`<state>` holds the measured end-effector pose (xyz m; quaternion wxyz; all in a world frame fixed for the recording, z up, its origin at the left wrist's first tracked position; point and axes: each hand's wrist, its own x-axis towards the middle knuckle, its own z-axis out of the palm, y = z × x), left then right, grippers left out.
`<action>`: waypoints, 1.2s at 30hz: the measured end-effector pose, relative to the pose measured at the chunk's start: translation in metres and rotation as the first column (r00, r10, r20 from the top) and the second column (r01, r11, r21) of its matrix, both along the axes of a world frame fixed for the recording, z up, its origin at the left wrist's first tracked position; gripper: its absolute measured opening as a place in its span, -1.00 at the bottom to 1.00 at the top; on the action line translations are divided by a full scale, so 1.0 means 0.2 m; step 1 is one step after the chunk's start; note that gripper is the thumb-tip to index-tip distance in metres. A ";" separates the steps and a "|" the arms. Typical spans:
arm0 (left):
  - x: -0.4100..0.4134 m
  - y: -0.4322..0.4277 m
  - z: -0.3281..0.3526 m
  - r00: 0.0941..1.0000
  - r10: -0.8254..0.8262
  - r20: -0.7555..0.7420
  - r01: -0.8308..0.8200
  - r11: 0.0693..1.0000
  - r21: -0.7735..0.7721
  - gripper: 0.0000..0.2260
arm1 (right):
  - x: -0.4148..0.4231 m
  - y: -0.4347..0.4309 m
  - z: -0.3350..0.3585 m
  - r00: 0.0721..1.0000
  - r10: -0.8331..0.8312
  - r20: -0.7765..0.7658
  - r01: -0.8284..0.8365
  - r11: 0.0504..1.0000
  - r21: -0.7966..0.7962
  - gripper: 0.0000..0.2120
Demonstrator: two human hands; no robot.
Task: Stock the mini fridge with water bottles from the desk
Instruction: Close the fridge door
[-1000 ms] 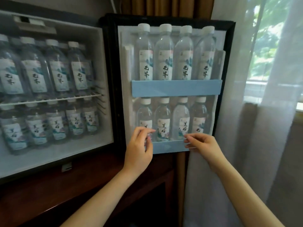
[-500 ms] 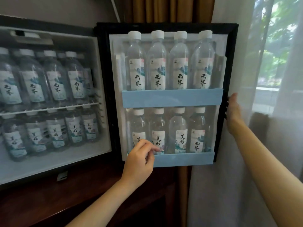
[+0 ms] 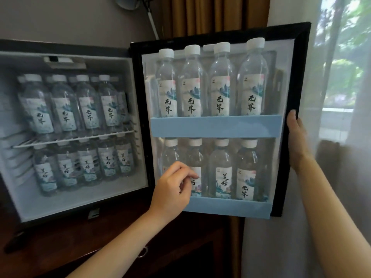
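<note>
A sheer curtain (image 3: 331, 177) covers a bright window on the right, a brown drape (image 3: 210, 15) hangs behind, and the mini fridge (image 3: 70, 209) sits on a dark wooden cabinet (image 3: 100, 237). The fridge door (image 3: 297, 77) is swung wide open, its inner side facing me.

Water bottles (image 3: 220, 93) fill every place I can see, all upright with white caps. Inside the fridge one row stands on the wire shelf (image 3: 80, 138) and another on the floor beneath it. In the door, four stand behind the pale blue upper door shelf (image 3: 214, 126) (a fifth cap peeks out behind them), and four more stand in the lower door shelf (image 3: 226, 206).

The right hand (image 3: 297, 137) holds the door's outer edge. Its thumb lies along the black frame and its fingers are wrapped round behind, out of sight.

The left hand (image 3: 172, 189) is in front of the lower row, over the two bottles nearest the hinge. Its fingers are curled in, with the thumb near the forefinger beside a label. From here I cannot tell whether they pinch that bottle or merely hover at it.
</note>
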<state>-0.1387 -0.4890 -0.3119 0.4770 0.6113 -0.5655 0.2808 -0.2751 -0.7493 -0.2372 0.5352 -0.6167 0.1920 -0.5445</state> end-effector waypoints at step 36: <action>-0.41 0.77 0.57 0.957 0.273 0.103 -0.239 0.936 -0.258 -0.28 | -0.12 1.56 0.30 0.959 0.236 0.155 0.003 0.542 -0.841 -0.41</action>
